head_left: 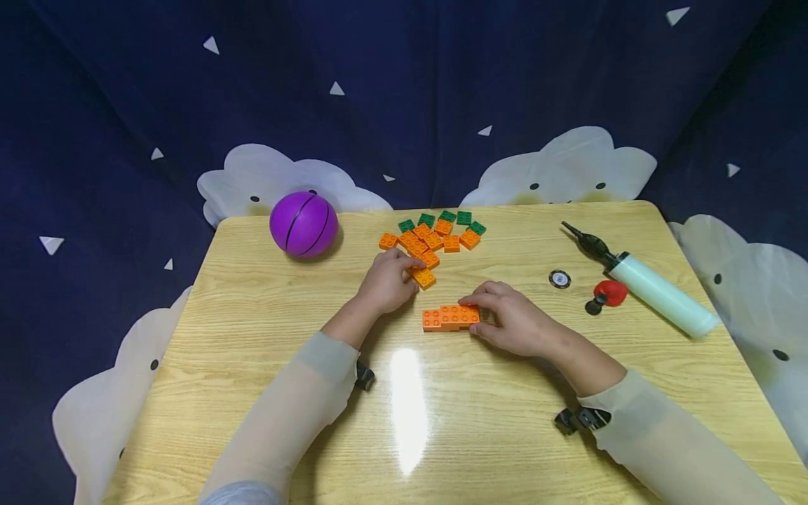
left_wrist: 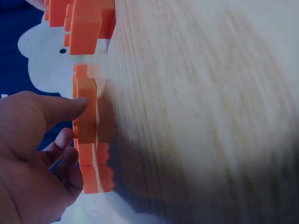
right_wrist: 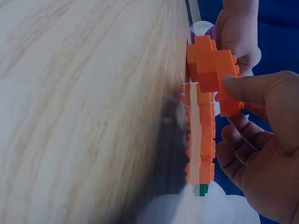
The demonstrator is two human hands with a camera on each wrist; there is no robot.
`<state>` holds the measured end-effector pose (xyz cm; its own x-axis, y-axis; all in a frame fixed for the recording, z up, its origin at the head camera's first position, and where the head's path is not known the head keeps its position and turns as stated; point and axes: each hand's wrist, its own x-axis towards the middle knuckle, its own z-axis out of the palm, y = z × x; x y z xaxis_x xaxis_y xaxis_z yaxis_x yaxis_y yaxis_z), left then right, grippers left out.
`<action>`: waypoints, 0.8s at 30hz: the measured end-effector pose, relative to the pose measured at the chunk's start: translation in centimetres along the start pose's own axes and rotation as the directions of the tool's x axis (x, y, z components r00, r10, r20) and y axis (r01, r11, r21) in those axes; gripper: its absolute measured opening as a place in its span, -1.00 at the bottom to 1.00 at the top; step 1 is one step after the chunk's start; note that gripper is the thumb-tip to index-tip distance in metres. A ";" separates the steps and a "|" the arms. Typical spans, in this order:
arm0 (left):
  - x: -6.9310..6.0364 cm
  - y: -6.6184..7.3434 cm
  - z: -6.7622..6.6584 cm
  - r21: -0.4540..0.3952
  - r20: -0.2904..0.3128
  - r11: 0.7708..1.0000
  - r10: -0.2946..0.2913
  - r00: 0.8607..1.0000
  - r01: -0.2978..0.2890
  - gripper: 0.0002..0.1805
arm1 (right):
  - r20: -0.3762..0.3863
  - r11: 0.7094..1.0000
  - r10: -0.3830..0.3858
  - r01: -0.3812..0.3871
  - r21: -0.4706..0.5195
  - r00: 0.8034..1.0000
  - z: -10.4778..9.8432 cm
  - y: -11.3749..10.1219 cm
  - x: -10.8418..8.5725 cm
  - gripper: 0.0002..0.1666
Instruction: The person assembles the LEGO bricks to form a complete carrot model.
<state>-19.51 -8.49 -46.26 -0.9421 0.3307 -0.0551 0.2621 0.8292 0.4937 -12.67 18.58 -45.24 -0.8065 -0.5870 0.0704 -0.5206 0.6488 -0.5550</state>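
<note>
My left hand (head_left: pixel 386 282) pinches an orange toy brick (head_left: pixel 426 278) at the near end of a loose pile. In the left wrist view, the thumb (left_wrist: pixel 65 108) lies against that brick's side. To the right, my right hand (head_left: pixel 516 321) holds the right end of an assembly of joined orange bricks (head_left: pixel 449 318) between thumb and fingers. The right wrist view shows this assembly (right_wrist: pixel 206 65) stepped, one brick overlapping others, with the right thumb (right_wrist: pixel 247 88) pressed on its side. Several orange bricks (head_left: pixel 451 243) and green bricks (head_left: pixel 463 218) lie beyond the hands.
A purple ball (head_left: pixel 304 224) sits at the table's back left. On the right lie a pale green hand pump (head_left: pixel 663 294), a round black-and-white chip (head_left: pixel 559 279) and a red object (head_left: pixel 611 292) with a black part. A dark curtain (head_left: pixel 404 84) hangs behind the wooden table (head_left: pixel 252 365).
</note>
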 end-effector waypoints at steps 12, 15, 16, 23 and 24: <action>-0.8 -0.8 0.0 0.071 -0.034 0.997 0.024 0.999 -0.022 -0.83 | 0.007 1.000 0.008 -0.008 -0.006 1.000 -0.1 -0.2 0.0 -0.44; -1.1 -1.3 0.0 0.065 -0.047 0.997 0.038 0.998 -0.035 -0.85 | 0.008 1.000 0.009 -0.009 -0.004 1.000 -0.1 -0.2 0.0 -0.44; -1.2 -1.3 -0.1 0.062 -0.045 0.997 0.041 0.998 -0.038 -0.86 | 0.008 1.000 0.009 -0.009 -0.004 1.000 -0.1 -0.2 0.0 -0.45; -1.7 -1.8 -0.1 0.004 -0.029 0.998 0.063 0.998 -0.063 -0.87 | 0.004 1.000 -0.001 0.001 -0.006 1.000 -0.1 -0.1 -0.1 -0.45; -1.8 -1.9 -0.1 -0.008 -0.028 0.998 0.059 0.998 -0.060 -0.86 | 0.002 1.000 -0.001 0.001 -0.006 1.000 -0.1 -0.1 -0.1 -0.45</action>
<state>-18.29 -10.69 -46.96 -0.9303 0.3668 -0.0018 0.3162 0.8045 0.5028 -12.55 18.57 -45.11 -0.8052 -0.5889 0.0692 -0.5232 0.6508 -0.5502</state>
